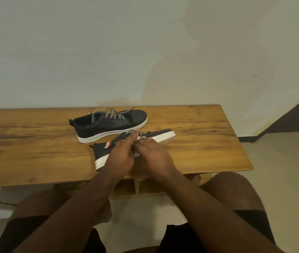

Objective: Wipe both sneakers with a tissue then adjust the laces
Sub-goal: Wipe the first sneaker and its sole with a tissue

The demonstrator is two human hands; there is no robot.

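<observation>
Head view first, since it's the only one you've got: there's a wooden table [35, 143] pushed up against a pale, stained wall [108, 52], with tiled floor [282, 161] off to the right and your bare knees at the near edge. Under the tabletop you can make out an open shelf compartment [150, 187]; what's in it is too dark to tell.

Far sneaker [112, 123] sits upright in the middle of the table, toe pointing right, its checkered laces [108, 114] loose and sprawled over the tongue. Nothing's touching it.

Near sneaker [126, 148] is tipped on its side just in front of it, white sole facing you, and your two hands cover most of the middle of it, so the lace area is mostly hidden. Your left hand [121, 157] is curled around the upper and gripping the shoe. Your right hand [154, 154] has its fingers bunched over a small white tissue [141, 138], pinching it against the shoe near the laces. Only a scrap of the tissue pokes out past your fingertips. It's a bit blurry around the hands.
</observation>
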